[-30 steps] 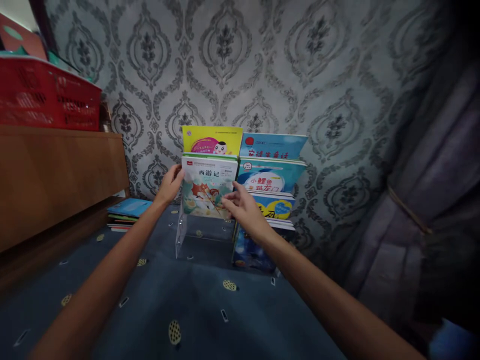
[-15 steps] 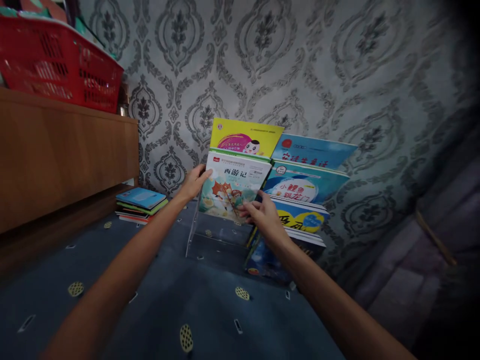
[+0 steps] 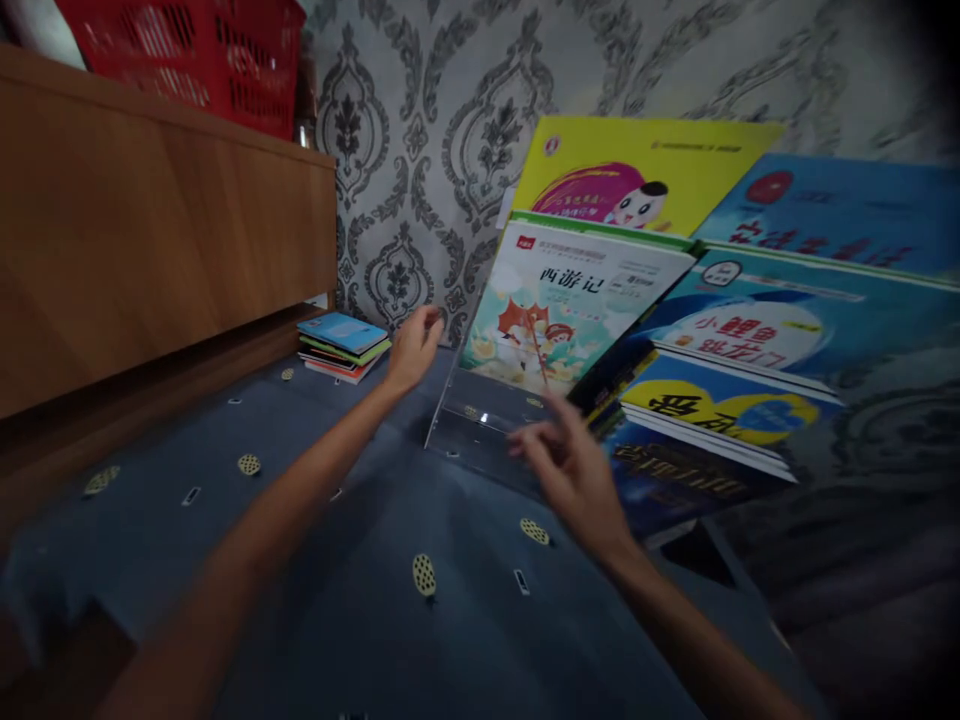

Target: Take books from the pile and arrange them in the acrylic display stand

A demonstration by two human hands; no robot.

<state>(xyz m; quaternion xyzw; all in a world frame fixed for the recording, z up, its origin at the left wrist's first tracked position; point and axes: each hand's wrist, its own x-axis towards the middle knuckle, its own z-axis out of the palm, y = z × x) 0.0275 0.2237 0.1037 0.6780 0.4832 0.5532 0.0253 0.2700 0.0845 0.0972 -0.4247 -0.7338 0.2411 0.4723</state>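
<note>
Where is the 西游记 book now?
In the head view, right of centre, the 西游记 book stands on the clear rack, in front of the yellow book.

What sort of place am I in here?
Most likely a room in a home. The ornate patterned wallpaper, the wooden cabinet and the illustrated books in a clear stand all suggest it, though which room, I can't tell.

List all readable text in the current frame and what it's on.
"西游记": white-and-green book
"小鲤鱼跳龙门": teal book, lower characters blurred
"安徒生童话", probably; blurred: light-blue book
Too small, blurred or cut off: yellow book, blue-and-yellow book, dark navy book, all small print.
</note>
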